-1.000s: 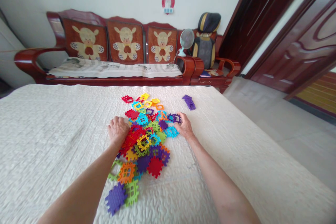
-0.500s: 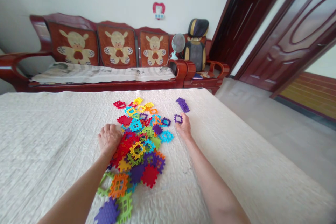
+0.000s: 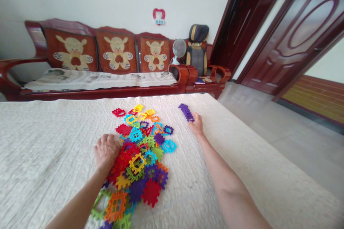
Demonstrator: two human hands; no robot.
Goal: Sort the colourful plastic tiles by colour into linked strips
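Note:
My right hand pinches a purple square frame tile at the near end of a short row of purple tiles, right of the pile. The held tile touches or overlaps the row; exactly how is hard to make out. My left hand rests palm down on the cloth at the pile's left edge, fingers loosely bent and holding nothing visible. Between the hands spreads a heap of notched plastic tiles in red, yellow, blue, green, orange and purple. Some are solid, others window-like frames.
A quilted cream cloth covers the table. Beyond its far edge stands a wooden sofa with bear cushions, plus a small fan and a chair with a massage pad. A dark red door is at right.
My right hand has carried the purple frame tile rightward to the purple row. My left hand stays beside the pile. The view has tilted slightly, shifting the scene.

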